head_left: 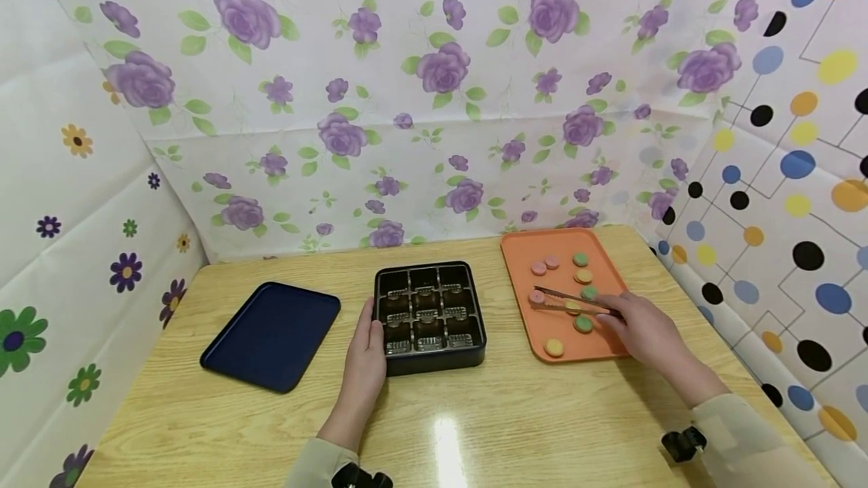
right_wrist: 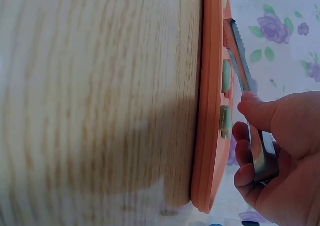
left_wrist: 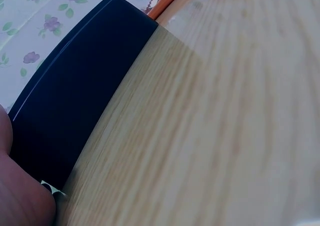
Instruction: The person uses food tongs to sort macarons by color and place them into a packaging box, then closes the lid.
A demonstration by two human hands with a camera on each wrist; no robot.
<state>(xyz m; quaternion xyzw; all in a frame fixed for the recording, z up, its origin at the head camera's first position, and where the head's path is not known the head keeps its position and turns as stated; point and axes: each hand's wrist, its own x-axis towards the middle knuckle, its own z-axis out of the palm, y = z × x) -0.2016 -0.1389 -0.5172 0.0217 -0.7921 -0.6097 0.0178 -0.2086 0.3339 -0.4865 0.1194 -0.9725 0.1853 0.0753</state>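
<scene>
My right hand [head_left: 647, 330] holds metal tongs [right_wrist: 243, 60], fingers and thumb curled round the handle. Their tips are spread around a pink macaron [head_left: 536, 297] at the left side of the orange tray [head_left: 566, 352]; whether they touch it I cannot tell. Other pink, green and yellow macarons lie on the tray, among them a green one [head_left: 583, 324] and a yellow one [head_left: 554, 347]. Against the left wall of a black box [head_left: 434, 360] rests my left hand [head_left: 366, 356], its fingers fairly straight. Clear plastic dividers split the box into several compartments, with no macaron visible inside.
A dark blue tray or lid [head_left: 271, 337] lies flat on the wooden table [head_left: 515, 420], left of the box. Flowered cloth [head_left: 380, 96] hangs behind the table, and dotted cloth [head_left: 800, 209] hangs along the right side.
</scene>
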